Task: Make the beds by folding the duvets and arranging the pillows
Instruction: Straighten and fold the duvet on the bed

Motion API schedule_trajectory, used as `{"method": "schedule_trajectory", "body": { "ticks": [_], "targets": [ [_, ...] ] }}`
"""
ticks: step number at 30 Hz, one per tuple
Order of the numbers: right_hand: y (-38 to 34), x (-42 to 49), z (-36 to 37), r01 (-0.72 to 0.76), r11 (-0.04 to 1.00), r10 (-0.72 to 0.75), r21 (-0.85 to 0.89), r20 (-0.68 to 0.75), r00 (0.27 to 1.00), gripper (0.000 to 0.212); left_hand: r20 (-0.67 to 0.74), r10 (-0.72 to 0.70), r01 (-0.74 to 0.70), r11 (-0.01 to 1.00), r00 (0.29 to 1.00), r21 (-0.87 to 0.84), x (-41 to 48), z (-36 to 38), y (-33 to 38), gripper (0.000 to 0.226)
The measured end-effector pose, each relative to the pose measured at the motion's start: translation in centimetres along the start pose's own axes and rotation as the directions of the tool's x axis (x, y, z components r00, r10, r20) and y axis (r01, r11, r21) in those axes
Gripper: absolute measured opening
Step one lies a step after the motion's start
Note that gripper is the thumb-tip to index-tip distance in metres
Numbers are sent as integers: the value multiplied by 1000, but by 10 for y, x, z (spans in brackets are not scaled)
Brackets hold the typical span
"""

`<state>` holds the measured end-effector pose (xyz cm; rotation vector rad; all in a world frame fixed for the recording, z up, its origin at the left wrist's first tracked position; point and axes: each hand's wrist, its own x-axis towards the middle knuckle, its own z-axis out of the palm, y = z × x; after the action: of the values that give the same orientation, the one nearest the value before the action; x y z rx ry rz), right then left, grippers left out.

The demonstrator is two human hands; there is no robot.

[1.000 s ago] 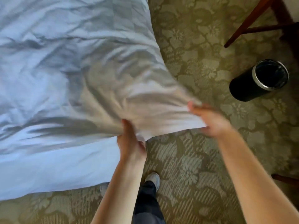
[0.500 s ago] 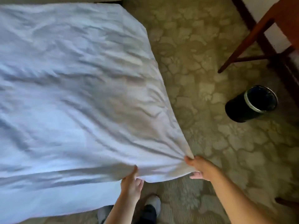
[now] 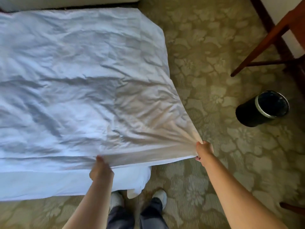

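Standing at the foot of the bed (image 3: 49,184), the person holds the white duvet (image 3: 74,80) by its near edge with both hands. The duvet lies spread flat and crumpled over the mattress, and its right-hand edge runs away from the person to a far corner near the top of the bed. Its left side runs out of sight, so I cannot tell which way its long axis lies. The near right corner points out past the bed over the patterned carpet (image 3: 206,63), drawn to a peak in the right hand (image 3: 203,150). That hand's fingers are clenched round the bunched cloth, with tight creases fanning back from the grip. The left hand (image 3: 100,171) is blurred, but its fingers are curled round the near hem, further in along the same edge, and the cloth is taut between the two hands. Below the hem the bed's white side shows. A black bin (image 3: 262,108) stands on the carpet well to the right, near a wooden chair leg (image 3: 264,42).
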<state>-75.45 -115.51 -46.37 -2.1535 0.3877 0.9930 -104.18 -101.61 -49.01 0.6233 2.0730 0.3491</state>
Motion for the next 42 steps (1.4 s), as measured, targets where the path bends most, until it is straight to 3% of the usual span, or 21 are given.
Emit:
{"method": "schedule_trajectory", "body": {
  "ticks": [2, 4, 6, 8, 10, 12, 14, 16, 18, 20, 22, 23, 24, 26, 29, 31, 33, 35, 38, 40, 42],
  "targets": [
    [-5, -12, -5, 69, 998, -69, 10, 19, 997, 30, -169, 8, -8, 1000, 986, 0, -12, -10, 13, 49],
    [-17, -26, -8, 119, 990, -122, 69, 29, 992, 27, -211, 94, -77, 993, 973, 86, -26, -21, 30, 58],
    [-33, -41, -11, 157, 979, -162, 127, 29, 986, 21, -150, 147, -102, 956, 978, 274, -40, -33, 44, 76],
    [-54, -61, -12, 213, 969, -221, 129, 53, 974, 21, -49, 204, -164, 889, 978, 428, -43, -42, 57, 82],
    [-77, -85, -7, 311, 947, -319, 80, 114, 941, 22, 136, 309, -334, 797, 941, 503, -50, -41, 79, 60],
    [-99, -117, 7, 443, 896, -441, 42, 219, 870, 22, 403, 388, -546, 717, 829, 434, -72, -38, 113, 29],
    [-116, -154, 28, 568, 822, -540, 23, 345, 768, 24, 558, 431, -663, 678, 709, 318, -104, -31, 156, 35],
    [-124, -188, 57, 654, 753, -604, 76, 472, 642, 23, 644, 432, -700, 676, 631, 232, -130, -18, 197, 47],
    [-127, -215, 86, 713, 699, -621, 57, 542, 566, 18, 697, 454, -761, 616, 555, 204, -138, -5, 226, 62],
    [-125, -234, 111, 775, 631, -624, -28, 575, 529, 38, 675, 486, -829, 397, 555, 395, -130, -6, 243, 77],
    [-119, -250, 130, 825, 554, -642, -111, 574, 509, 47, 675, 536, -817, 49, 507, 575, -113, -18, 247, 67],
    [-115, -256, 141, 840, 526, -653, -131, 571, 498, 46, 707, 534, -806, -78, 463, 587, -103, -22, 250, 58],
    [-113, -263, 151, 846, 508, -658, -161, 562, 502, 41, 740, 523, -803, -163, 423, 574, -92, -27, 253, 50],
    [-120, -285, 178, 846, 481, -656, -230, 546, 522, 23, 790, 500, -826, -227, 356, 516, -66, -47, 271, 44],
    [-147, -337, 251, 857, 466, -703, -219, 496, 509, 25, 804, 522, -901, -137, 287, 410, -8, -106, 327, 52],
    [-170, -388, 325, 880, 453, -744, -143, 483, 462, 22, 772, 588, -942, -47, 242, 331, 46, -174, 378, 52],
    [-187, -448, 413, 907, 415, -716, -73, 589, 375, 24, 706, 659, -947, 30, 259, 320, 115, -262, 424, 47],
    [-189, -510, 501, 919, 395, -620, 21, 744, 250, 44, 634, 703, -920, 75, 323, 385, 188, -364, 455, 47],
    [-180, -591, 602, 816, 572, -337, 87, 932, 137, 44, 459, 741, -828, 231, 490, 512, 294, -500, 478, 53],
    [-174, -620, 643, 782, 623, -167, 23, 980, 104, 42, 255, 753, -711, 370, 606, 598, 354, -575, 477, 58],
    [-168, -615, 670, 762, 647, -102, -30, 987, 125, 36, -1, 725, -519, 494, 688, 698, 404, -641, 463, 49]
  ]
}}
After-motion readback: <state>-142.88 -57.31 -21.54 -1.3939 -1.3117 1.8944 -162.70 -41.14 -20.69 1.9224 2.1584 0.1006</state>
